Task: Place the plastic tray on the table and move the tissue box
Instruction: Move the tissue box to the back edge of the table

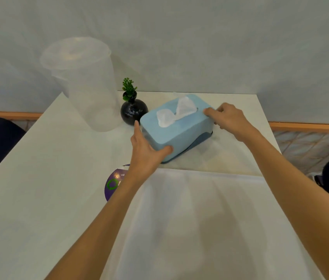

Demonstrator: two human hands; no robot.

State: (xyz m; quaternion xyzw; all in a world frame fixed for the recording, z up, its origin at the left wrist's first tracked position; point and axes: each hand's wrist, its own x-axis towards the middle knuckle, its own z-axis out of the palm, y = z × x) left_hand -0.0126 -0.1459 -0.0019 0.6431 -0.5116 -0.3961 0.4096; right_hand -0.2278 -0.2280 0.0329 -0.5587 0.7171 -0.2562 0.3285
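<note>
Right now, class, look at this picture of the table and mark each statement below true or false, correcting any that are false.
1. Both hands grip the tissue box, the left hand at its near end and the right hand at its far end. True.
2. The tissue box is red. False: it is light blue.
3. A white tissue sticks out of the box top. True.
4. The black vase stands right of the box. False: it stands to the left.
5. The clear plastic container holds water. False: it looks empty.
</note>
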